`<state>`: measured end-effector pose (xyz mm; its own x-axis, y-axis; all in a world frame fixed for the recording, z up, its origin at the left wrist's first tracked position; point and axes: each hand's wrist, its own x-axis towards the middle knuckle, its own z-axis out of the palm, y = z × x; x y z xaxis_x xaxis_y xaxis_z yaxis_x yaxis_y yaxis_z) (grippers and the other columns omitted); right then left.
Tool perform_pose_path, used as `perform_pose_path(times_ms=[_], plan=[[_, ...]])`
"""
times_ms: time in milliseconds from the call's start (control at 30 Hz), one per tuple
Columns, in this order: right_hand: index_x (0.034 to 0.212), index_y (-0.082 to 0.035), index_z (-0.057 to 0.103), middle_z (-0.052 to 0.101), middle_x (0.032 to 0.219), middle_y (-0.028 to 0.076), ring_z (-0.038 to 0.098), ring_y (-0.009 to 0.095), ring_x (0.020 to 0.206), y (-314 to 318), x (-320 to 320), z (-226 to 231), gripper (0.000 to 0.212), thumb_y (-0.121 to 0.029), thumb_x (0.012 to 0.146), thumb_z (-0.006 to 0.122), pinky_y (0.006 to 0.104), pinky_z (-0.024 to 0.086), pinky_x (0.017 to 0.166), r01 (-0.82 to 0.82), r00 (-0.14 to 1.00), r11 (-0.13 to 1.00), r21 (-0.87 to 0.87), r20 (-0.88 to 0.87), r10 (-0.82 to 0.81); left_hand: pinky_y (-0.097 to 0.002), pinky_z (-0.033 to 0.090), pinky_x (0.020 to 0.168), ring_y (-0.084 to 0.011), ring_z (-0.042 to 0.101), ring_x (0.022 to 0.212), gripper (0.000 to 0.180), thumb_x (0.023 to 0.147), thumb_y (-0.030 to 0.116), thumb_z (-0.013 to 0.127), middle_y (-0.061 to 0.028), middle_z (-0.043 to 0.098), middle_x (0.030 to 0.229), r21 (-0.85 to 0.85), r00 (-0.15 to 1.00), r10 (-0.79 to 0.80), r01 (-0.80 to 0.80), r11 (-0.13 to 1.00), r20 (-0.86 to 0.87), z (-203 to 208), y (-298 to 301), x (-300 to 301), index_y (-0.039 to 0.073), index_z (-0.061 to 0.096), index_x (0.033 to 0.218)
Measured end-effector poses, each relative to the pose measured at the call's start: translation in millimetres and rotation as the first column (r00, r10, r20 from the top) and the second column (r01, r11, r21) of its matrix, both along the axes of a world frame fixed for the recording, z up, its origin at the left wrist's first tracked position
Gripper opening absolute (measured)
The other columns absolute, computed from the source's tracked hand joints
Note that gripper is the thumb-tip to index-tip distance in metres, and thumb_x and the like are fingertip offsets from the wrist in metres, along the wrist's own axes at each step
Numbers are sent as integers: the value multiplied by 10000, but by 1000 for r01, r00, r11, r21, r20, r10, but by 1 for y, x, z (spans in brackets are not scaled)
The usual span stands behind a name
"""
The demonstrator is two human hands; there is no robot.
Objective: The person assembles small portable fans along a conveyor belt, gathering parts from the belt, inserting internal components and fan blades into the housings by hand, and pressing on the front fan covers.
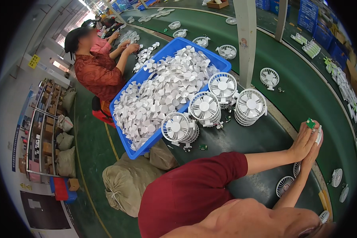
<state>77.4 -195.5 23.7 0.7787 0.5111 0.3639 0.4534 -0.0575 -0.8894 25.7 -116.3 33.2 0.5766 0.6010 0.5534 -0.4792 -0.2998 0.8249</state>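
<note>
one green circuit board (311,123) pinched by grip of left hand (301,143), near green belt (301,89); white part (318,135) clasped by grip of right hand (312,154), just beside. four fan stacks (250,107) set on dark surface (226,142), beside blue crate (148,146).

- Blades (166,87): white plastic, smooth, with a faint sheen.
- Tub (135,154): blue plastic, smooth and slightly glossy.
- Cages (251,105): hard white plastic, smooth, lightly shiny on the hubs.
- Board (311,123): green circuit board (its fine finish is too small to tell).
- Bench (242,142): dark green top, mostly matt, with pale scuffs.
- Belt (283,105): green, smooth, low sheen.
- Post (246,47): painted metal by its look, off-white, marked.
- Sack (127,180): coarse woven material, matt, creased.
- Sleeve (226,168): maroon cloth, soft and matt.
- Cartons (47,148): plain brown cardboard, matt.
</note>
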Motion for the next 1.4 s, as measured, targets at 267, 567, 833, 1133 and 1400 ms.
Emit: perform_pose_path(times_ms=[267,567,833,1133,1400], plan=[[1308,-55,456,542,1215,54,523,186,1087,-23,13,-25,664,-599,976,270,320,402,941,241,651,955,170,-758,-29,-470,333,974,-388,402,1106,310,895,178,486,-191,447,1190,256,993,72,-95,962,96,24,4,-16,-2,432,1142],[1418,-13,335,354,1452,171,333,304,1349,20,-16,-6,564,-343,963,379,369,233,1115,193,954,977,-86,249,-166,-331,431,866,-194,537,950,253,996,209,427,-130,536,1051,-203,992,-114,101,974,-54,-3,15,4,17,483,1152],[1409,-17,336,414,1386,156,418,263,1272,9,-9,8,606,-401,951,439,346,309,1062,36,995,995,93,-101,-27,-374,422,877,-266,563,969,254,960,174,439,-146,590,1029,11,995,-81,82,997,-51,-6,18,12,-15,539,1097],[1347,-40,426,438,1349,241,395,384,1271,-93,21,-2,650,-206,790,720,457,337,1048,602,719,749,-277,596,-357,-536,272,1065,-390,399,1279,402,768,3,550,-155,503,1307,559,804,582,-429,710,-122,-19,120,31,97,592,1157],[1317,-93,491,427,1397,187,405,384,1269,-83,-54,9,687,-276,719,774,453,339,1053,155,946,733,-663,314,85,-719,111,1049,-378,213,1401,448,802,108,624,-70,394,1455,656,459,613,-81,750,-643,-24,164,54,313,588,1199]])
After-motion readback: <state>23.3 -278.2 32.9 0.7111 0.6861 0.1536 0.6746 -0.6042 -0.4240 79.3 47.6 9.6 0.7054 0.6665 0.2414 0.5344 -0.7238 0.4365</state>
